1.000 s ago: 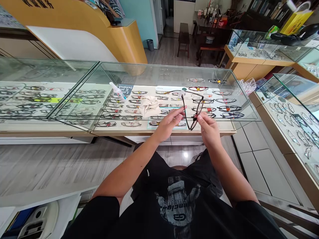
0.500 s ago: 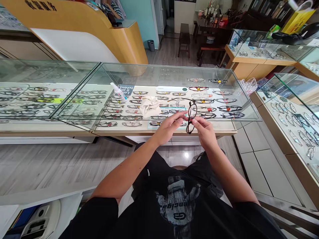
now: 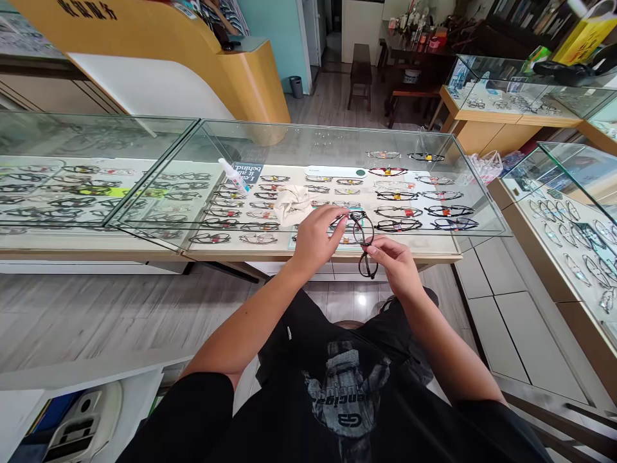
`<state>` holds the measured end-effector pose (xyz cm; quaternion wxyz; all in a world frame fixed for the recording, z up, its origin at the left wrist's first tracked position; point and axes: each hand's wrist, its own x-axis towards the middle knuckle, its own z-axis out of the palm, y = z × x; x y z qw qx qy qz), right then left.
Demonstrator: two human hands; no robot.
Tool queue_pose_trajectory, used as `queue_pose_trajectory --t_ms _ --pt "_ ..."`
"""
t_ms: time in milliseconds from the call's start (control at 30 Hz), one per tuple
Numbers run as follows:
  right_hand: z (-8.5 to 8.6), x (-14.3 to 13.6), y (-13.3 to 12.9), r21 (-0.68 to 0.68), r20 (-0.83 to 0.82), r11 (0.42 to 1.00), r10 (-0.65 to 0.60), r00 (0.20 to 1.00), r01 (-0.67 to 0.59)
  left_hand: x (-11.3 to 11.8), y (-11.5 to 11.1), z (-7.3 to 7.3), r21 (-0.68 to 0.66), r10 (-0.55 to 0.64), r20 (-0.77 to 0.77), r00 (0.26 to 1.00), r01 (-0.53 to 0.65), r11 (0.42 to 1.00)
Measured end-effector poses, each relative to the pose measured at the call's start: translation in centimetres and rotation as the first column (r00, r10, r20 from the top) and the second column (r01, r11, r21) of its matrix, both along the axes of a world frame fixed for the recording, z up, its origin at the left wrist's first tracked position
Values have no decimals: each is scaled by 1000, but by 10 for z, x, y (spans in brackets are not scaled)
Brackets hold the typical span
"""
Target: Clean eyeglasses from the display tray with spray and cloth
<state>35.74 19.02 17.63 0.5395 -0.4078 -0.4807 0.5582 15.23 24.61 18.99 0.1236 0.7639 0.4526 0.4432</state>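
Eyeglasses, one pair: dark, slender frame with rounded lenses, held up on edge above the near side of a glass-topped display case, one lens over the other. Right hand: thumb and forefinger clamped on the frame about its middle, between the two lenses. Left hand: thumb and bent fingers brought together on a thin side arm near the upper lens; the exact contact is partly hidden by the fingers.

Cloth, cream, soft and crumpled into loose folds, lying on the glass just beyond the left hand. Bottle, white, slim, tapering to a narrow tip, blue at its lower end, left of the cloth and apart from it.

Case: clear flat panes with straight edges, above a pale wooden ledge. Inside, spectacle frames in rows on a whitish base, some thin and clear, others thick and dark, several with small red or yellow tags. Printed card, blue-grey with white lettering, behind the bottle.

Shirt: black fabric, grey figure printed across the front.
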Motion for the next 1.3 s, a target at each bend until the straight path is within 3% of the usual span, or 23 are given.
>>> queue_pose_trajectory --t_ms 167,367,767,867,1033,1133,1300 --pt "0 2 4 13 10 1000 -4 1000 4 5 -5 -3 -172 -47 114 992 67 983" --pt "2 1 8 42 26 998 -47 999 46 11 -10 -4 -382 -111 411 905 282 880" --pt "-3 5 10 -58 -33 996 -63 997 61 10 -16 4 -436 -99 557 825 392 810" --pt "-5 8 11 -90 -74 993 -86 994 79 10 -19 2 -412 -94 537 839 357 838" --pt "-6 13 18 -68 -129 973 -229 965 222 19 -34 -15 -287 -10 456 890 158 945" --pt "-4 14 22 -48 -147 950 -312 939 308 31 -45 -28 -130 -66 316 946 112 985" --pt "2 12 23 -126 -253 920 -391 885 371 55 -50 -45 62 -113 58 992 109 992"
